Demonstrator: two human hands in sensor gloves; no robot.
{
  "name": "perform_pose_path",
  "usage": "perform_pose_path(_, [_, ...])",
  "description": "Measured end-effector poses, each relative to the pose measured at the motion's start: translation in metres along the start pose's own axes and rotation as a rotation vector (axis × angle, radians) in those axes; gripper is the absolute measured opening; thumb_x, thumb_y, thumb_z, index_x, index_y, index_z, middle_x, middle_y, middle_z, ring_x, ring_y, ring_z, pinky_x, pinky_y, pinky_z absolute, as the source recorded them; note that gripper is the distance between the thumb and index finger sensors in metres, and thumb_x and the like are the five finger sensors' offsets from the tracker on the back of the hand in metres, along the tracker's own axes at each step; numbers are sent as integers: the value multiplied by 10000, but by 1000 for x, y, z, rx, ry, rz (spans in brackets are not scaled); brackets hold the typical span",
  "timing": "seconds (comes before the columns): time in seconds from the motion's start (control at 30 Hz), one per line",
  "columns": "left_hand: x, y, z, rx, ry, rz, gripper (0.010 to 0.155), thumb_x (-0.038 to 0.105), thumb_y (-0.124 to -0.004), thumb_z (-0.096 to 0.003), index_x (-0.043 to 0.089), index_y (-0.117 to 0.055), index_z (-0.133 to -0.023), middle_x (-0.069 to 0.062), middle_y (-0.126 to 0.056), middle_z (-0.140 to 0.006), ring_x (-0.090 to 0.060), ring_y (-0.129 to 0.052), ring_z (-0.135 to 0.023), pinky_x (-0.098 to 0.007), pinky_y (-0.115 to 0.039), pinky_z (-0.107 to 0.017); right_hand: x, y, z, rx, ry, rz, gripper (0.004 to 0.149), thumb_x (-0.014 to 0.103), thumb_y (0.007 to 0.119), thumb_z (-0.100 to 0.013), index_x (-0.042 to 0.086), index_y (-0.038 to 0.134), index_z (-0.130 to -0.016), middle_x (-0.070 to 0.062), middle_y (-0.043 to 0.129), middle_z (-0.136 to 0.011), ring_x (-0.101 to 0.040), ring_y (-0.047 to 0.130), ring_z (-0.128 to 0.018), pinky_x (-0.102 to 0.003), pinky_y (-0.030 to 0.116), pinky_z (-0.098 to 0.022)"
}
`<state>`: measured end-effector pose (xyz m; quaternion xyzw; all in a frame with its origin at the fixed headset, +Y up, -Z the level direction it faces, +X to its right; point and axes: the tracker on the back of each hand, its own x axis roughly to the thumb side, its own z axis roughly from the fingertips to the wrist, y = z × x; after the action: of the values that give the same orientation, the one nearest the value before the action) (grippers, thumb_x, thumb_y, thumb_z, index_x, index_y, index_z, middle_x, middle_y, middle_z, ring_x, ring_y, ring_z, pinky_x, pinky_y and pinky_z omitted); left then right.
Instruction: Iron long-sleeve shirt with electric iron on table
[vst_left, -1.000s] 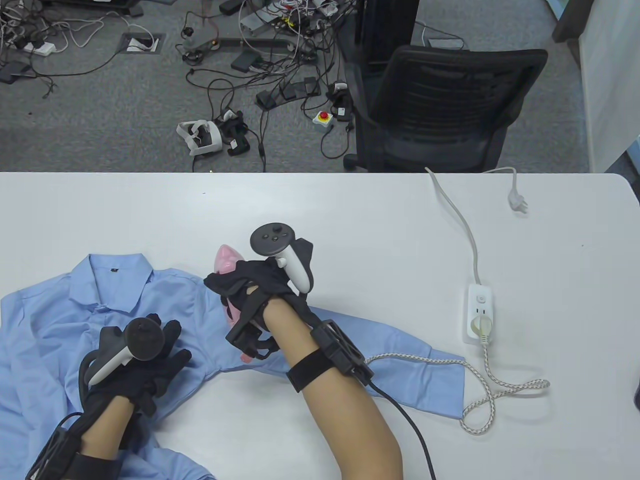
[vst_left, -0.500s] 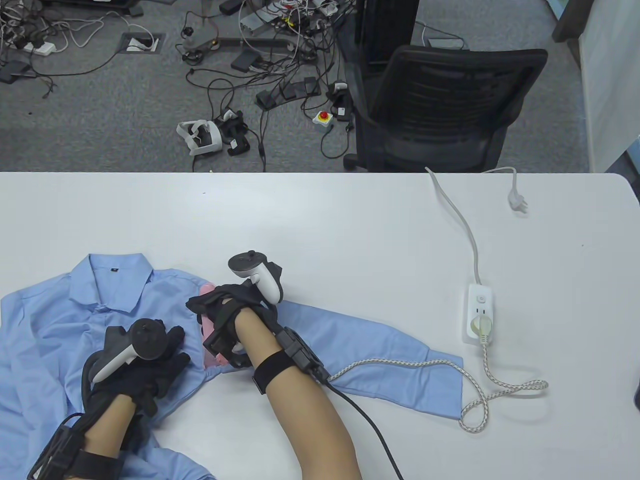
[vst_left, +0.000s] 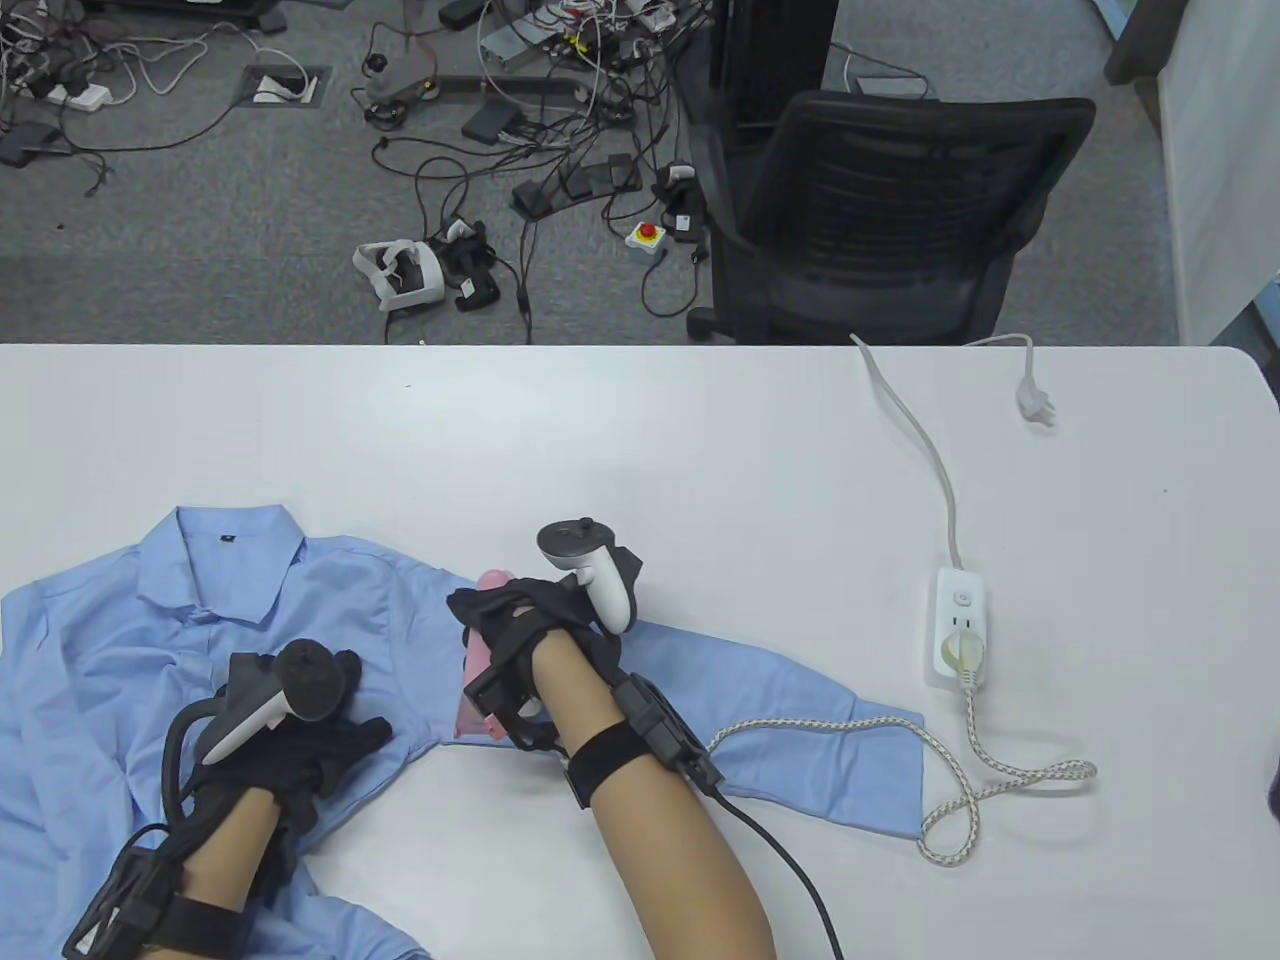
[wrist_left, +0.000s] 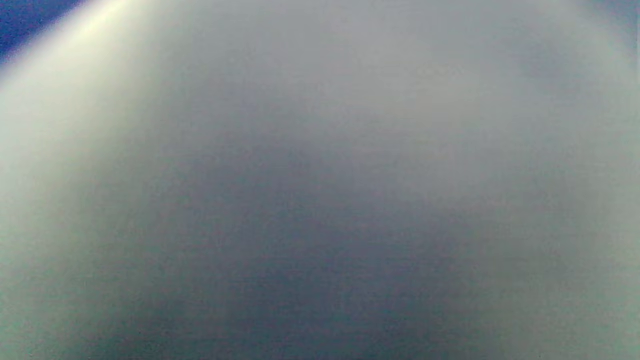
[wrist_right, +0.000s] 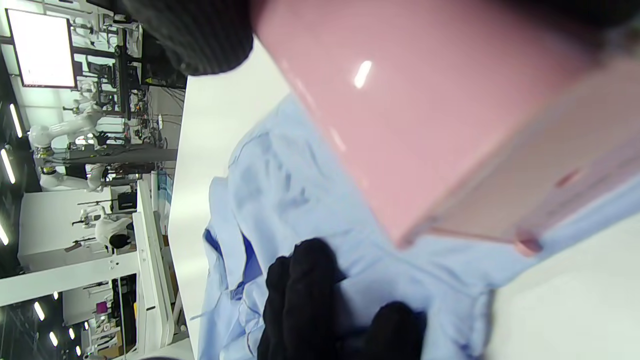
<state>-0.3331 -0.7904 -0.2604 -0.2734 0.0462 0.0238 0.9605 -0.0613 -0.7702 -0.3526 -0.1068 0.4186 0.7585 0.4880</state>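
Gripping the handle of the small pink plastic electric iron (vst_left: 478, 668), the right hand (vst_left: 530, 625) had its fingers wrapped around the handle and held the sole on the cloth at the shoulder seam, where the right-hand sleeve joins the body of the light-blue long-sleeve cotton shirt (vst_left: 150, 640). The shirt lay front up on the white bench (vst_left: 640, 440), collar toward the far edge and body at the near left corner. Its outstretched sleeve (vst_left: 780, 720) ran from the iron toward the right and slightly nearer, ending at the cuff just beside the looped braided white cord (vst_left: 960, 790).

The long axis of the iron lay roughly far-to-near, across the long axis of the sleeve. The sleeve therefore extended to the right of both hands, and the right hand was the nearer to it. A stroke along the sleeve would probably call for travel toward the cuff, with the cord kept off the cloth.

The left hand (vst_left: 290, 735) rested palm down on the shirt front, fingers spread and flat, holding nothing but pressing the cloth just left of the iron. The right wrist view confirmed gloved fingertips (wrist_right: 305, 295) on the cloth beside the pink body.

The cord was plugged into the white power strip (vst_left: 960, 640) near the right edge. The left wrist view was fully blurred. No brand or writing was readable; a small dark collar label (vst_left: 228, 539) was too small to read.
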Motion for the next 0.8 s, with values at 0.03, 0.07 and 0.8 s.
perform_pose_path(0.03, [0,0,0,-1,4,-4,826,775,-631,-459,410,-234,-1085,-48,-125,-1216,-420,-165,-1095,-669,-195,-744,-8,-10,5,-8,11,-15,631,530,694,-411,78,576,-836,1,736,-662,-195,938,-472,-361,806,-301])
perform_pose_path(0.07, [0,0,-1,-1,6,-6,830,777,-628,-457,410,-229,-1085,-48,-121,-1215,-421,-164,-1094,-670,-196,-744,-13,-16,8,-16,14,-23,631,530,694,-411,79,577,-835,1,736,-662,-195,937,-474,-362,806,-302])
perform_pose_path(0.8, [7,2,0,13,48,-43,838,783,-618,-443,405,-238,-1088,-64,-141,-1221,-438,-213,-1094,-676,-241,-747,-116,-113,87,-230,31,-202,617,505,723,-410,66,591,-822,-41,746,-645,-219,944,-469,-383,813,-293])
